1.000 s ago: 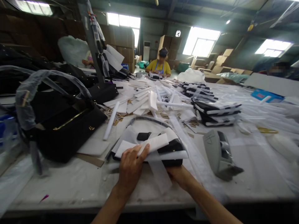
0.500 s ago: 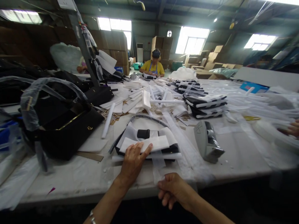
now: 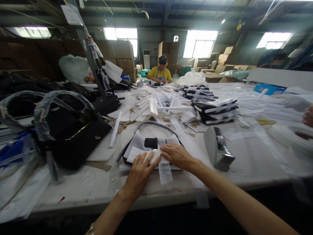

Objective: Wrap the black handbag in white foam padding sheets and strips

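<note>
A small black handbag, its curved handle (image 3: 156, 124) wrapped in clear plastic, lies in front of me under white packing paper (image 3: 138, 140). A black strap piece (image 3: 151, 143) shows through the middle of the paper. Across its near edge is a folded white padding strip (image 3: 133, 154). My left hand (image 3: 139, 171) rests on this strip with fingers spread. My right hand (image 3: 178, 156) lies over the strip's right end, fingers extended and touching it near the left fingertips. A translucent plastic band (image 3: 165, 174) hangs out below the bag, untouched by either hand.
A grey tape dispenser (image 3: 216, 150) stands at right, with yellow scissors (image 3: 266, 122) beyond. To the left sits a larger black handbag (image 3: 78, 140). White tubes and paper pieces (image 3: 153, 106) litter the centre, beside stacked wrapped bags (image 3: 216, 111). A co-worker (image 3: 160, 73) sits opposite.
My right hand has let go of the plastic band at the table's edge and moved up onto the padding strip. My left hand stays pressed on the strip.
</note>
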Motion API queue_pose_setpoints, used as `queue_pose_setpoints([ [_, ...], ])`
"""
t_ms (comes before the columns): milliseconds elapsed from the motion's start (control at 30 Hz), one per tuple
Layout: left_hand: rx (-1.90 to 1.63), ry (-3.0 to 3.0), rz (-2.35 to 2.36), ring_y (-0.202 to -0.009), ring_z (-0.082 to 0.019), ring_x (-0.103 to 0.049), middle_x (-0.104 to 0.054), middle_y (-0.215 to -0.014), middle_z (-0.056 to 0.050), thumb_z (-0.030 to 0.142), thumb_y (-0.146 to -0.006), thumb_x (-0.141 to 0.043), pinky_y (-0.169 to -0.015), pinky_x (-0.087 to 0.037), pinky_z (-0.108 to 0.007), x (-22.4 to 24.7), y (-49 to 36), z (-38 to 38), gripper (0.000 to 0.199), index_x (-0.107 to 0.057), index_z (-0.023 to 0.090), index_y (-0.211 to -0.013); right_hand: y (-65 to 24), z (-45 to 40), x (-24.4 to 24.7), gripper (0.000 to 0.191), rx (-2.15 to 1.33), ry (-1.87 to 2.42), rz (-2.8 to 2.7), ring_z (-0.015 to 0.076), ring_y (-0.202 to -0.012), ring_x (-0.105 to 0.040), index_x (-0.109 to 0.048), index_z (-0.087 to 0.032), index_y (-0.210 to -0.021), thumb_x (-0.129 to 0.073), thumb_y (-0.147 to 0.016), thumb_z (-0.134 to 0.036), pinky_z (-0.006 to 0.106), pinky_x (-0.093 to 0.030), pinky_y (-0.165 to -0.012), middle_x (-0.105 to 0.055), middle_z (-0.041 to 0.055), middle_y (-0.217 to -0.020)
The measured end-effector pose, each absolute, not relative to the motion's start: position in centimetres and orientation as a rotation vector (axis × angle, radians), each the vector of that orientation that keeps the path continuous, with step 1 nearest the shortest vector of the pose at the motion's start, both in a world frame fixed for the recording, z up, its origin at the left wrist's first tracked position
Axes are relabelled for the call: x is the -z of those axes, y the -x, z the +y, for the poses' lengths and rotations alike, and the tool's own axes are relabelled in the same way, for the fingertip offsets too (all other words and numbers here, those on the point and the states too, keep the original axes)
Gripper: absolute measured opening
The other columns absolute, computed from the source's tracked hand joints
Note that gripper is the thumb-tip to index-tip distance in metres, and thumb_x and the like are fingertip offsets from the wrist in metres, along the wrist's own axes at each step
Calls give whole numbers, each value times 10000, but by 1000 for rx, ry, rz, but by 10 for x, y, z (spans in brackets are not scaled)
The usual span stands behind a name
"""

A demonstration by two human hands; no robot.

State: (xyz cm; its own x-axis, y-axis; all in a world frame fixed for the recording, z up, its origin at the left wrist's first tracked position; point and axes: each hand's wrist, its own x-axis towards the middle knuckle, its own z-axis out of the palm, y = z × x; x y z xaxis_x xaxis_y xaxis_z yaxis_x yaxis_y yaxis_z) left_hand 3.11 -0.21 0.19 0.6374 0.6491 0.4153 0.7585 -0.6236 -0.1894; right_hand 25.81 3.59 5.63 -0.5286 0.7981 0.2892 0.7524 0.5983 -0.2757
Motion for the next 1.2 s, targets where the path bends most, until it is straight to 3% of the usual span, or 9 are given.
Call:
queue_pose_setpoints([
  [100,265,2601,-1171,-1282,-361,-528,-532,-1455,-73,287,-871,-655,-1102,-347,-588,-20,-40,-6,648,-411,353,-1467,-262,30,-21,272,-86,1277,-2407,241,-1174,-634,-662,-190,-1194,-541,-951,-209,447,-460,-1077,-698,98,-1222],
  [200,159,2687,-1075,-1329,-398,-474,-597,-1364,-145,448,-789,-748,-1145,-268,-633,-42,-54,1,628,-561,230,-1348,-264,23,-9,292,-15,1252,-2367,243,-1197,-623,-654,-181,-1211,-523,-950,-196,453,-452,-1090,-684,107,-1249],
  [300,209,2817,-886,-1382,-358,-419,-592,-1359,-157,386,-825,-720,-1167,-290,-561,-55,-67,17,424,-654,144,-1167,-264,24,-8,292,-10,1250,-2371,239,-1210,-615,-656,-176,-1213,-518,-957,-206,452,-448,-1096,-676,104,-1266],
  [400,368,3011,-837,-1184,-253,-597,-675,-1194,-110,256,-884,-637,-1046,-461,-412,-48,-70,33,202,-661,156,-1058,-264,26,-8,300,-28,1269,-2361,238,-1216,-612,-656,-174,-1222,-503,-967,-210,452,-452,-1094,-670,98,-1278],
  [500,605,3115,-913,-1030,-212,-650,-701,-1065,-69,206,-901,-604,-934,-516,-357,-32,-63,39,88,-649,183,-973,-265,28,-7,291,-50,1290,-2338,238,-1202,-621,-672,-184,-1199,-495,-969,-202,447,-461,-1085,-683,88,-1257],
  [733,1045,3069,-917,-1118,-218,-629,-690,-1192,-52,204,-896,-645,-983,-494,-383,-11,-54,32,228,-657,237,-1122,-269,28,-13,236,-110,1253,-2318,219,-1080,-683,-697,-205,-1121,-518,-967,-189,433,-475,-1070,-735,68,-1137],
  [900,1164,3069,-877,-1128,-216,-629,-697,-1179,-60,225,-920,-615,-982,-503,-377,-8,-53,32,194,-678,237,-1103,-273,18,-27,226,-152,1198,-2244,210,-1147,-651,-686,-210,-1151,-579,-953,-226,375,-521,-1025,-708,81,-1198],
  [1067,1225,3074,-850,-1165,-215,-615,-678,-1242,-53,208,-930,-591,-1001,-504,-397,-7,-51,33,248,-652,248,-1167,-280,-18,-41,219,-45,962,-2278,215,-1170,-638,-690,-220,-1120,-566,-951,-155,483,-420,-1128,-725,63,-1144],
  [1200,1261,3108,-817,-1188,-201,-606,-693,-1223,-37,199,-956,-539,-1037,-485,-400,-8,-50,33,248,-652,257,-1169,-285,-61,-39,279,-68,858,-2240,208,-1107,-652,-664,-183,-1157,-593,-906,-83,397,-513,-1015,-730,79,-1076],
])
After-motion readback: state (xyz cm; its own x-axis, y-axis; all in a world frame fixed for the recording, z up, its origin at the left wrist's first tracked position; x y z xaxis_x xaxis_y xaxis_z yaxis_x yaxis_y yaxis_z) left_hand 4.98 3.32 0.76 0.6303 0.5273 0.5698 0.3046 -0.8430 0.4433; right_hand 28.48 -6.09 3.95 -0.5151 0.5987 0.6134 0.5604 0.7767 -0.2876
